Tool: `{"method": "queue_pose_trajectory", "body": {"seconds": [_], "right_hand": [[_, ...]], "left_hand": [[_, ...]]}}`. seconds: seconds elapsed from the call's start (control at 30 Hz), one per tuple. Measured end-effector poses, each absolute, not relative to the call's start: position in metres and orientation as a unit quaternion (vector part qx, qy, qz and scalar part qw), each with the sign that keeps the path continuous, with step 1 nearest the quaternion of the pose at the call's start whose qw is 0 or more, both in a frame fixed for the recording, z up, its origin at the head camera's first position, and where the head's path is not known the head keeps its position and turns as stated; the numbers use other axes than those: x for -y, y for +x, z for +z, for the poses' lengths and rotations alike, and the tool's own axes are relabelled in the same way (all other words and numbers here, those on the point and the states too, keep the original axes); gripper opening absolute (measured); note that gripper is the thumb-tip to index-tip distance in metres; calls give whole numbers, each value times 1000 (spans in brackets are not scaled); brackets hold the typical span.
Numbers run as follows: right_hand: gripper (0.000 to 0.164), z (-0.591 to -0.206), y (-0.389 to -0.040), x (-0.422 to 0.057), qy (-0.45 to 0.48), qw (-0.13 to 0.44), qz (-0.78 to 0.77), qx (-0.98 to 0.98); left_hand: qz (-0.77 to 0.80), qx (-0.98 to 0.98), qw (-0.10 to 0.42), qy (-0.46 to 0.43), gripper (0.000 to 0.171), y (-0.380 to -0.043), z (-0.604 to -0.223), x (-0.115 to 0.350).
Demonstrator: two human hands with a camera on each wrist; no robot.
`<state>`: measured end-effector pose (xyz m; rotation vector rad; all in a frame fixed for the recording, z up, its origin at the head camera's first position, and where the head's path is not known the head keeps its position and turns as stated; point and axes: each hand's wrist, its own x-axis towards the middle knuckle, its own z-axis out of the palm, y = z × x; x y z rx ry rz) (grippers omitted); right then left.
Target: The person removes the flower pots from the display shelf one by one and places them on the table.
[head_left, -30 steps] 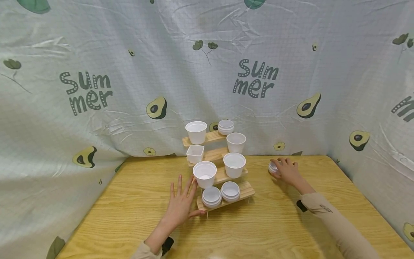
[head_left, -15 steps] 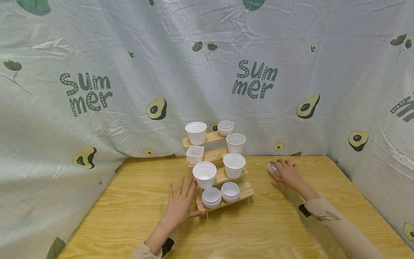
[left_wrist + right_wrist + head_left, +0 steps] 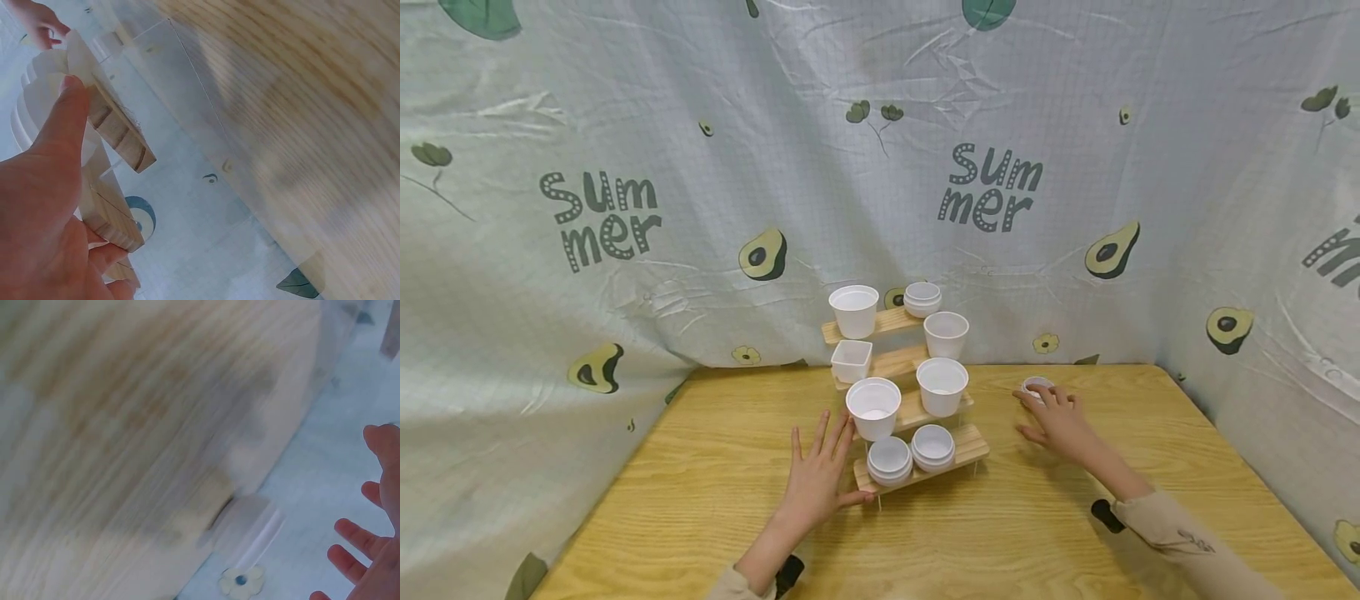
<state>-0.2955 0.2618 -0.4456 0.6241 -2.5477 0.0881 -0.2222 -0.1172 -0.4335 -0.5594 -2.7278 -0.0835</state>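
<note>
A tiered wooden stand bears several white pots, among them a tall round pot, a square pot and a low round pot. My left hand lies spread along its left side. In the left wrist view, the left thumb touches the end of a plank, and other fingertips are at the planks beyond. On the table to the right stands a separate low white pot. Just in front of it is my right hand, holding nothing; the right wrist view shows its fingers apart from that pot.
The wooden table carries the stand on thin clear legs. Behind and along the sides hangs a pale curtain with avocado prints, close to the table's back edge. A low pot is on the top plank.
My right hand has let go of the low white pot and drawn back toward me. The pot stays near the table's back edge. The left hand has kept its place on the stand.
</note>
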Motion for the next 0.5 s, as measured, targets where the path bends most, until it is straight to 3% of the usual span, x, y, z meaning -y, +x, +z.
{"method": "queue_pose_trajectory", "body": {"seconds": [0.2, 0.5], "right_hand": [[53, -442, -283, -249, 263, 280, 31, 923], [52, -434, -259, -230, 288, 263, 81, 917]], "left_hand": [[-36, 962, 182, -199, 105, -221, -433, 117], [-37, 962, 183, -199, 104, -220, -432, 116]]}}
